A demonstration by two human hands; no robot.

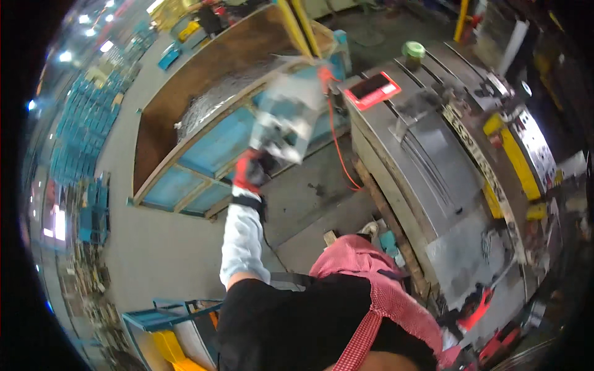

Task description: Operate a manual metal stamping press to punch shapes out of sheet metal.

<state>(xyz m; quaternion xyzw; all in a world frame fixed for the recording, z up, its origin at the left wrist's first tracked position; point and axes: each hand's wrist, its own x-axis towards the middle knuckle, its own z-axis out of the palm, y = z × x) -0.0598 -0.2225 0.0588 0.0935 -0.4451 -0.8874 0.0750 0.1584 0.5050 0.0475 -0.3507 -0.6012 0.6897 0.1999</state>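
My left hand [255, 171], in a red and dark glove with a white sleeve above it, is closed on the lower edge of a sheet-metal piece [286, 117]. Motion smears the piece, which is silvery and has cut-outs. It is held up in front of a large blue-sided wooden bin [213, 148], and I cannot tell whether the two touch. Silvery metal scrap [219, 96] lies inside the bin. I cannot make out my right hand. At the lower right is a red and black object [475, 309] whose kind is unclear.
To the right stands a metal machine bed [445, 167], with a red-edged dark flat object [373, 90] and a green-lidded jar [413, 52] on top. An orange cord [339, 151] hangs to the floor. Blue racks [90, 120] stand far left; a blue-framed cart [154, 318] is near.
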